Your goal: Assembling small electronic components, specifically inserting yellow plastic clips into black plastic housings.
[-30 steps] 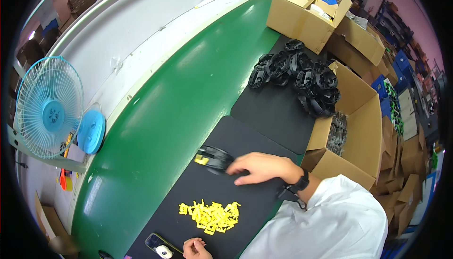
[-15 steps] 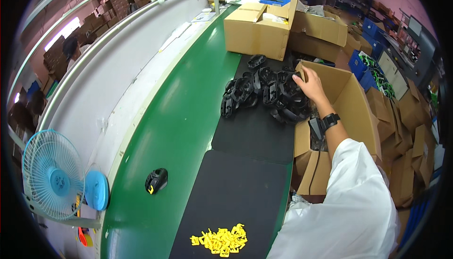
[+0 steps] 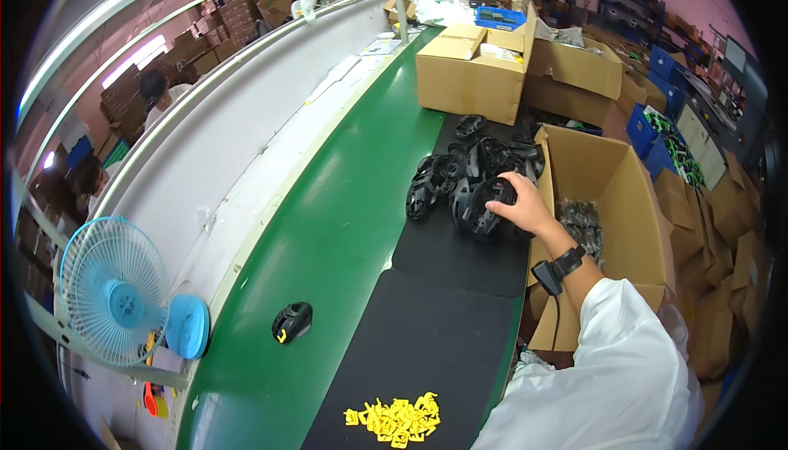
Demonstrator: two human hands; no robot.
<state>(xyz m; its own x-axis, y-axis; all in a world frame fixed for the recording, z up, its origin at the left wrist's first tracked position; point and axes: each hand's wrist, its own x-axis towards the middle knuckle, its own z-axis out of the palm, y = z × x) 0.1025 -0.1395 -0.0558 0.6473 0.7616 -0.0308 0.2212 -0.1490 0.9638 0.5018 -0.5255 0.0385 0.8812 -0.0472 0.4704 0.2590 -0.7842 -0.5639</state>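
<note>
My right hand (image 3: 524, 205) reaches over the black pile, thumb and fingers closed round a black plastic shell (image 3: 495, 196) at its near right side. The shell is rounded and hollow, with openings in it. Behind and to the left of it, the pile of similar black shells (image 3: 428, 181) sits on a black mat (image 3: 427, 327). One more black shell (image 3: 293, 321), with a yellow piece showing on it, lies alone on the green belt (image 3: 328, 204). Small yellow plastic clips (image 3: 400, 421) are heaped at the near end of the mat. My left hand is out of view.
An open cardboard box (image 3: 607, 179) holding dark wrapped parts stands right of the mat, under my forearm. A taller carton (image 3: 468, 81) blocks the far end. A blue fan (image 3: 123, 302) stands at the left edge. People sit beyond the white partition (image 3: 205, 142).
My right hand has come nearer from the far right of the pile and now grips a black shell. The whole view has shifted slightly, moving the scene right and down.
</note>
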